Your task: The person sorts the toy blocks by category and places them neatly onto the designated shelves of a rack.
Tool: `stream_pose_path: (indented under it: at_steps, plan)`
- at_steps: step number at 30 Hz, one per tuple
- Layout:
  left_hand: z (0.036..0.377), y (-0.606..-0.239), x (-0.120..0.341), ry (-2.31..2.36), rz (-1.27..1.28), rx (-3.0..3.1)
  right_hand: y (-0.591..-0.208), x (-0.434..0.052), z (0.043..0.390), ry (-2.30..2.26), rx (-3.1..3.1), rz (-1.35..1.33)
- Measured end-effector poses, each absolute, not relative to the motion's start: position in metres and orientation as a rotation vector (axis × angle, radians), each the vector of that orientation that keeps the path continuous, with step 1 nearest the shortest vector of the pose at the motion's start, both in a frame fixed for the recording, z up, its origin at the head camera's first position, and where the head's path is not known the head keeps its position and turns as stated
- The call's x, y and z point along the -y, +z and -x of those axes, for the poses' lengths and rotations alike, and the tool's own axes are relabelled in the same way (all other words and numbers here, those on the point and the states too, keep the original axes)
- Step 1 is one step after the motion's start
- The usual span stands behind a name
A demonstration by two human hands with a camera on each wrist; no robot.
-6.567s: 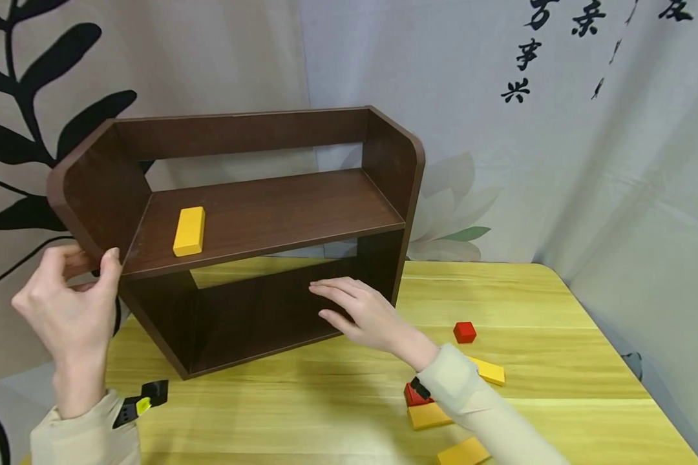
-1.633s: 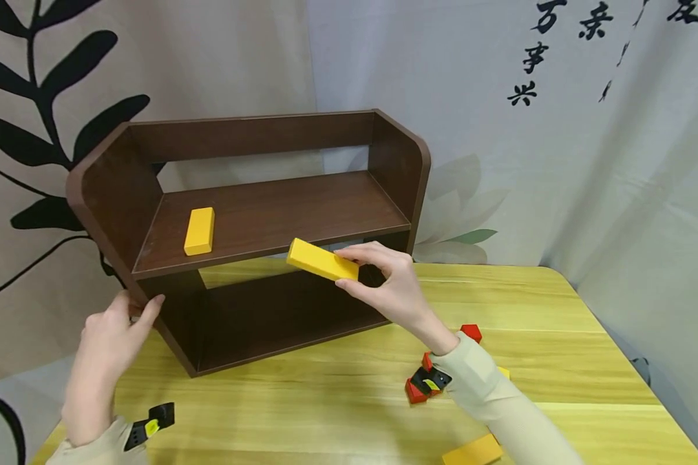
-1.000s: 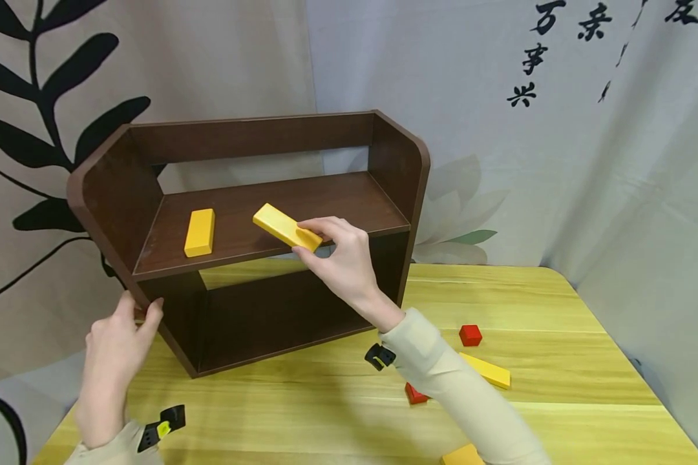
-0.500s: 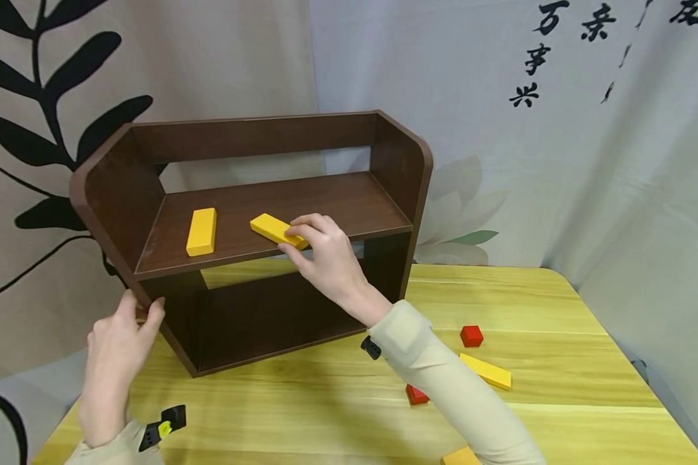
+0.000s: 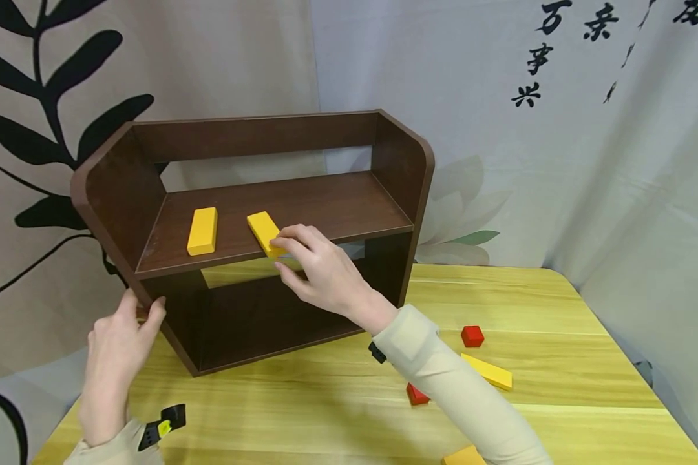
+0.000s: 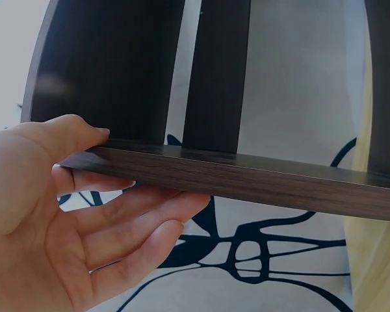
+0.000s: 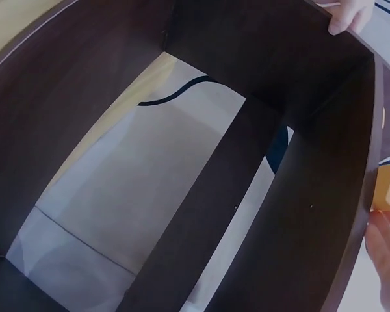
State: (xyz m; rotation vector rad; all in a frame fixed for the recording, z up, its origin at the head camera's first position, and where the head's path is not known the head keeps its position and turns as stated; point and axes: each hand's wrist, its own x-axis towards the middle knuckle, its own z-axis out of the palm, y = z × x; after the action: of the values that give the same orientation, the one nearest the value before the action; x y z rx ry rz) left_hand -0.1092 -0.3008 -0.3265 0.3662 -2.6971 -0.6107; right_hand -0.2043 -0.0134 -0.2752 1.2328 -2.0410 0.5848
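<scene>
A dark brown two-tier desktop bookshelf point(image 5: 285, 200) stands on the wooden table point(image 5: 302, 400). My left hand point(image 5: 119, 352) grips the front edge of its left side panel; the left wrist view shows the thumb point(image 6: 84, 133) on one face and fingers beneath. On the upper board lies a yellow block point(image 5: 263, 231), its near end at the front edge. My right hand point(image 5: 331, 274) touches that end with its fingertips, the thumb lower and apart. In the right wrist view the block point(image 7: 387, 185) shows just beyond the fingers. To its left lies another yellow block point(image 5: 202, 231).
Right of the bookshelf a red cube point(image 5: 472, 336) and a yellow block point(image 5: 491, 372) lie on the table. Another red block point(image 5: 417, 394) and a yellow block point(image 5: 463, 456) are partly hidden by the right sleeve point(image 5: 459, 387). A printed curtain point(image 5: 500, 161) hangs behind.
My right hand has carried a yellow block leftward onto the upper board, and the block has swung to point more front to back. My left hand has slid lower along the side panel.
</scene>
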Motion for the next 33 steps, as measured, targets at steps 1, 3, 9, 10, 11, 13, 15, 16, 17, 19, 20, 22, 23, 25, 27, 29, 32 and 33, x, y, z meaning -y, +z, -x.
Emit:
stream_pose_path:
  at_steps: [1, 3, 9, 10, 11, 13, 15, 16, 17, 19, 20, 22, 23, 25, 27, 29, 32, 33]
  plan:
    - [0.109, -0.326, 0.301, -0.612, -0.367, 2.7, -0.276, 0.015, 0.204, 0.555, 2.029, -1.241]
    - [0.11, -0.326, 0.301, -0.616, -0.368, 2.703, -0.276, 0.017, 0.203, 0.485, 2.015, -1.247]
    - [0.11, -0.325, 0.301, -0.612, -0.359, 2.705, -0.276, 0.026, 0.2, 0.307, 2.038, -1.237]
    - [0.11, -0.325, 0.301, -0.612, -0.358, 2.705, -0.275, 0.028, 0.2, 0.287, 2.047, -1.238]
    - [0.11, -0.325, 0.301, -0.611, -0.36, 2.705, -0.275, 0.03, 0.2, 0.268, 2.056, -1.24]
    - [0.11, -0.325, 0.301, -0.613, -0.365, 2.707, -0.275, 0.033, 0.199, 0.234, 2.079, -1.242]
    - [0.11, -0.326, 0.301, -0.618, -0.369, 2.711, -0.275, 0.036, 0.2, 0.204, 2.104, -1.237]
    - [0.109, -0.326, 0.301, -0.619, -0.37, 2.712, -0.275, 0.037, 0.2, 0.189, 2.116, -1.233]
    - [0.109, -0.326, 0.301, -0.62, -0.371, 2.712, -0.275, 0.038, 0.2, 0.176, 2.128, -1.229]
    - [0.11, -0.326, 0.301, -0.62, -0.369, 2.708, -0.275, 0.039, 0.2, 0.153, 2.145, -1.22]
    - [0.11, -0.326, 0.301, -0.619, -0.368, 2.706, -0.275, 0.039, 0.2, 0.145, 2.15, -1.215]
    - [0.11, -0.326, 0.302, -0.618, -0.364, 2.702, -0.276, 0.04, 0.2, 0.127, 2.16, -1.207]
    - [0.11, -0.326, 0.302, -0.617, -0.364, 2.7, -0.275, 0.04, 0.2, 0.119, 2.166, -1.204]
    - [0.11, -0.326, 0.302, -0.618, -0.366, 2.7, -0.275, 0.04, 0.199, 0.104, 2.184, -1.197]
    - [0.11, -0.326, 0.302, -0.621, -0.371, 2.704, -0.275, 0.04, 0.199, 0.09, 2.206, -1.191]
    - [0.11, -0.326, 0.302, -0.626, -0.378, 2.711, -0.275, 0.04, 0.199, 0.079, 2.226, -1.187]
    - [0.11, -0.326, 0.302, -0.636, -0.385, 2.723, -0.274, 0.041, 0.198, 0.06, 2.245, -1.181]
    - [0.11, -0.325, 0.302, -0.64, -0.386, 2.725, -0.273, 0.041, 0.199, 0.055, 2.249, -1.18]
